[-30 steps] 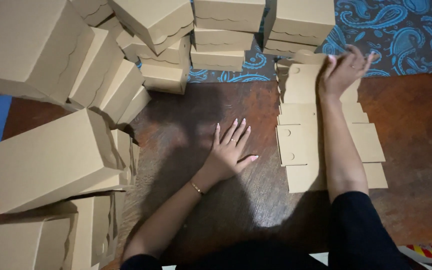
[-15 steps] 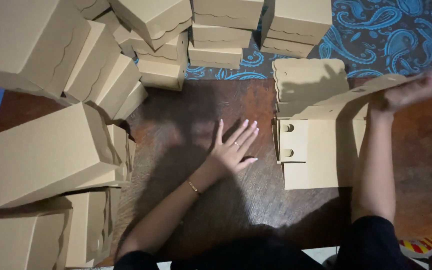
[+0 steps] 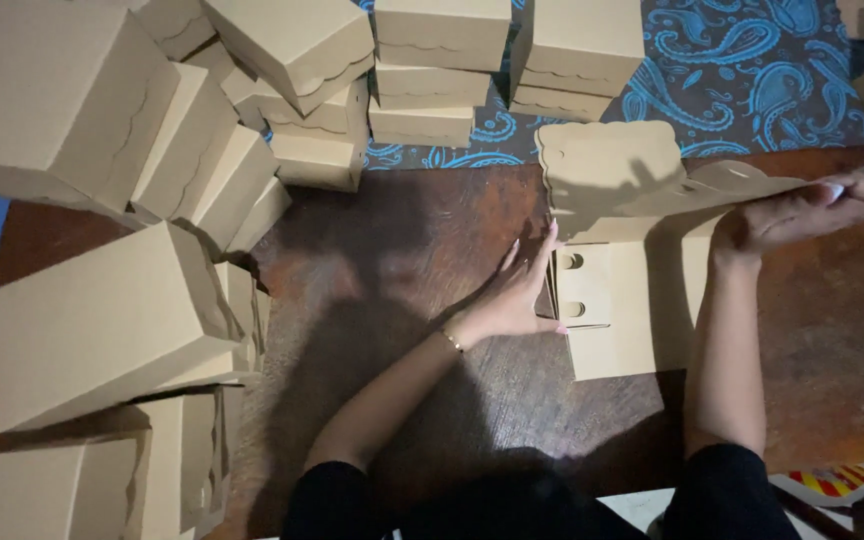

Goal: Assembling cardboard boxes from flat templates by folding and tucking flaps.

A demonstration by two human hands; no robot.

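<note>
Your dark wooden table [image 3: 432, 250] carries the scene, with a blue paisley cloth [image 3: 752, 80] along its far edge. Assembled kraft cardboard boxes [image 3: 102, 330] are heaped on your left and stacked in rows at the far side [image 3: 442, 60]. Just right of centre lies the stack of flat box blanks [image 3: 622, 320], scalloped edge at the far end, two round holes showing near its left edge. Change since a second ago: your right hand [image 3: 812, 205] was then flat on top of the stack; it has now swung out to the right with the top blank [image 3: 722, 185] lifted clear at that end, tilted above the pile. Grip there is clenched on the blank's right edge, thumb under and fingers over as far as can be seen. Your left hand [image 3: 522, 290] has shifted from bare wood to the stack's left edge, fingers spread, released and grasping nothing, only pressing against the edge. Judgement: one blank is separated, the remainder held in place.
</note>
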